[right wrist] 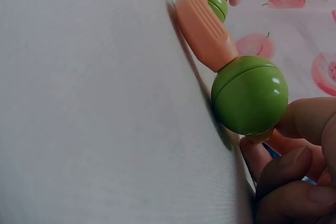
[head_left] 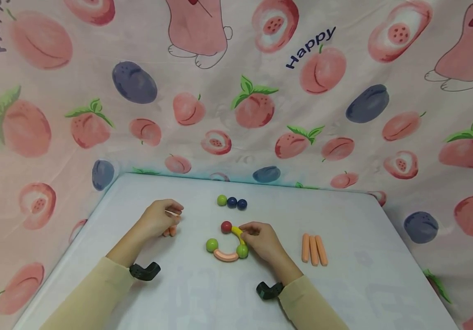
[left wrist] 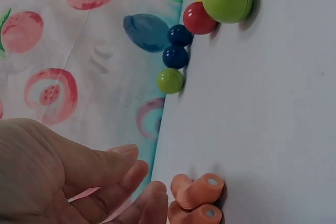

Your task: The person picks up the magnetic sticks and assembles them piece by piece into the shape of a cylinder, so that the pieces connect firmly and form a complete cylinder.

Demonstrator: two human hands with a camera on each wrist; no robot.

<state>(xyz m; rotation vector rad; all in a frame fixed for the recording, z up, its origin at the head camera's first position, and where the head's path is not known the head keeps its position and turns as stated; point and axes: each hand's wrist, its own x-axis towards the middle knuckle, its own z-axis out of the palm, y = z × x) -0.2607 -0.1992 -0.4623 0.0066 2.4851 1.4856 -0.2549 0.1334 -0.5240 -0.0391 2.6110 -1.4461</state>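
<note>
Near the table's middle, my right hand [head_left: 262, 240] pinches a yellow curved rod [head_left: 236, 231] between thumb and fingers. A red ball [head_left: 226, 227] sits at the rod's far end and a green ball [right wrist: 250, 95] at its near end. From that green ball a peach curved rod [head_left: 225, 255] runs left to another green ball [head_left: 212, 245], leaving a gap between it and the red ball. My left hand [head_left: 160, 219] hovers beside short orange curved rods [left wrist: 197, 191], its fingers loosely bent around nothing. Part of these rods is hidden by the hand in the head view.
Behind the partial ring stands a row of one green ball [head_left: 221, 200] and two dark blue balls [head_left: 236, 203]. Several straight orange rods [head_left: 313, 250] lie to the right on the white table [head_left: 356, 284]. A fruit-print cloth [head_left: 236, 151] rises behind the table.
</note>
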